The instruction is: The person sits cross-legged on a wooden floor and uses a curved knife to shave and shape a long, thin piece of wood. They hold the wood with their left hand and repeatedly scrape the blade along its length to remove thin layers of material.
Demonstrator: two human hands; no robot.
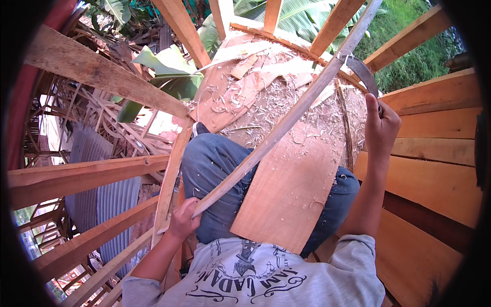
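Note:
A long, pale wooden pole [276, 134] slants across my lap, rising from lower left to upper right. My left hand [184, 219] is closed around its lower end, beside my knee. My right hand [382, 123] grips the handle of a sickle [362, 74], thumb pointing up along it. The curved blade meets the pole near its upper part, where a thin curl of shaving [346, 55] stands out. Beneath the pole, a flat wooden board [291, 192] rests between my legs and against my shirt. The handle is mostly hidden in my fingers.
Wood shavings [266, 105] litter the platform ahead. Wooden railing posts [181, 30] and beams [92, 174] surround me at the front and left. A plank wall [434, 153] stands close on the right. Corrugated sheets [117, 204] and scrap timber lie below on the left.

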